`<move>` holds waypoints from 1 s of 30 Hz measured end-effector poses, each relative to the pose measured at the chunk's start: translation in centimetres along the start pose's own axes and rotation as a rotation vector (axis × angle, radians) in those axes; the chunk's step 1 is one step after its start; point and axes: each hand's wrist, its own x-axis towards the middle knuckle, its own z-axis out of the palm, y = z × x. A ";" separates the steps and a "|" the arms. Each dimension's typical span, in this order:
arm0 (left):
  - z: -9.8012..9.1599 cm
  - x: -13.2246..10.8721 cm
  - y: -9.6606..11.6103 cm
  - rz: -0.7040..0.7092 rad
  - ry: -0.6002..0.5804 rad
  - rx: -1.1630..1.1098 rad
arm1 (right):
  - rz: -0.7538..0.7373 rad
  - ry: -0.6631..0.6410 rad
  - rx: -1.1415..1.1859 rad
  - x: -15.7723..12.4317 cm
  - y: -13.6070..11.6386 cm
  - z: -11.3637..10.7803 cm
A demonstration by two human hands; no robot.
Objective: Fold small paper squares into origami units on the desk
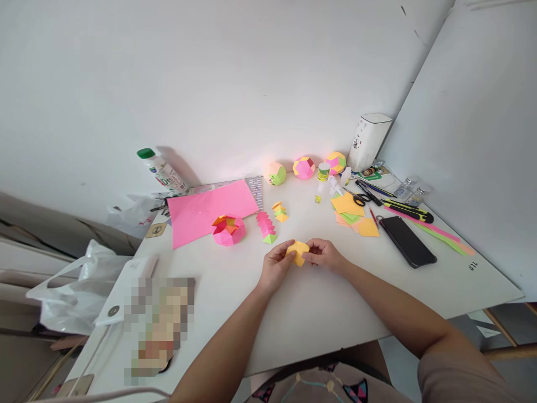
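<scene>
Between my two hands, a small yellow-orange piece of paper (299,254) is held just above the white table. My left hand (277,262) pinches its left side. The right side is gripped by the fingers of my right hand (325,254). Beyond my hands lie a row of folded pink and green paper pieces (265,225) and a smaller stack of orange and green folded pieces (279,211). To the left sits an open-topped pink paper ball (229,230) with orange inside. Loose coloured paper squares (348,210) are spread to the right.
Three finished paper balls, one of them pink and yellow (304,167), stand by the wall. Scissors (356,197), a cutter knife (409,211) and a black phone case (408,242) lie right. A pink sheet (210,210), a green-capped bottle (163,170) and a white bag (81,285) are left.
</scene>
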 end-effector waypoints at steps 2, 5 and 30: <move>-0.1 0.0 -0.1 0.004 -0.004 0.006 | 0.001 0.012 -0.011 0.0 0.1 0.0; -0.2 0.0 -0.2 0.013 -0.009 0.039 | -0.010 0.033 -0.004 0.0 0.2 0.0; 0.3 -0.7 0.3 -0.034 -0.133 0.351 | -0.043 0.080 0.033 -0.1 -0.2 0.4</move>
